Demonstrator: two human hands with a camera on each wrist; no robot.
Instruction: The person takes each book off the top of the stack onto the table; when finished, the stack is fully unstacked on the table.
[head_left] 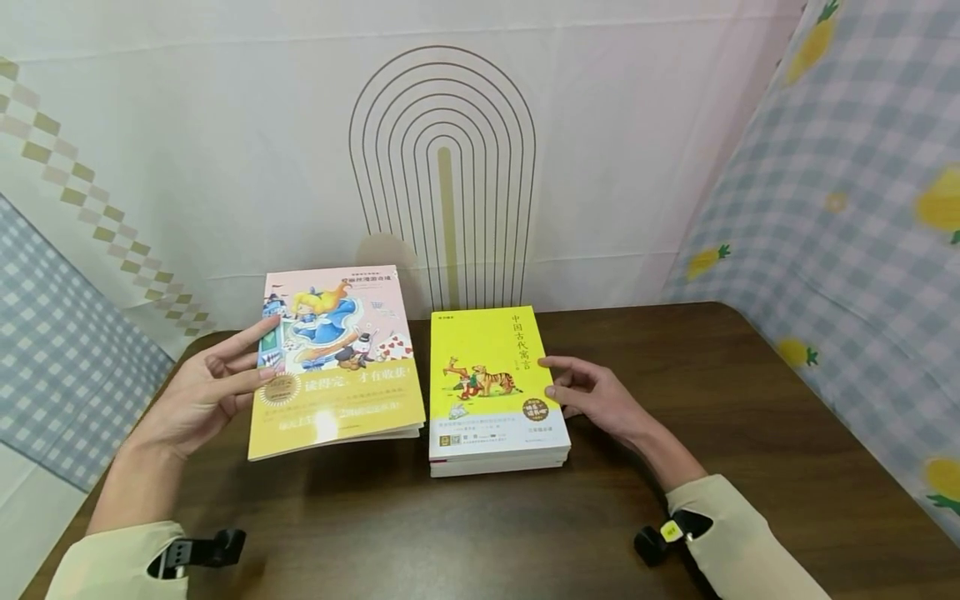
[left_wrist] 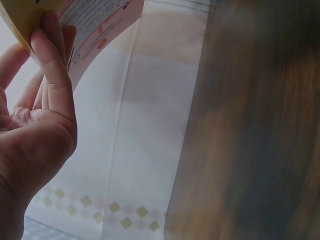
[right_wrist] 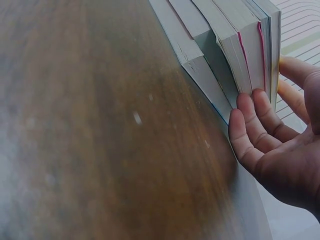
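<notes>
A picture book (head_left: 341, 392) with a pink and yellow cover is held above the table at the left, its near edge lifted. My left hand (head_left: 213, 387) pinches its left edge, thumb on the front cover and other fingers behind; the left wrist view shows the printed back cover (left_wrist: 102, 32). To its right lies a stack of books, topped by a yellow book (head_left: 480, 358) with a tiger drawing. My right hand (head_left: 596, 396) touches the stack's right side. In the right wrist view, several fingertips rest on the page edges (right_wrist: 245, 55), with thumb and index finger near the top cover.
The books are over a dark brown wooden table (head_left: 480, 533). Behind it hangs a white cloth (head_left: 622, 167) with an arch pattern. Checked cloth (head_left: 847, 275) with pineapples hangs at the right. Each wrist wears a black strap with a small camera (head_left: 228, 546).
</notes>
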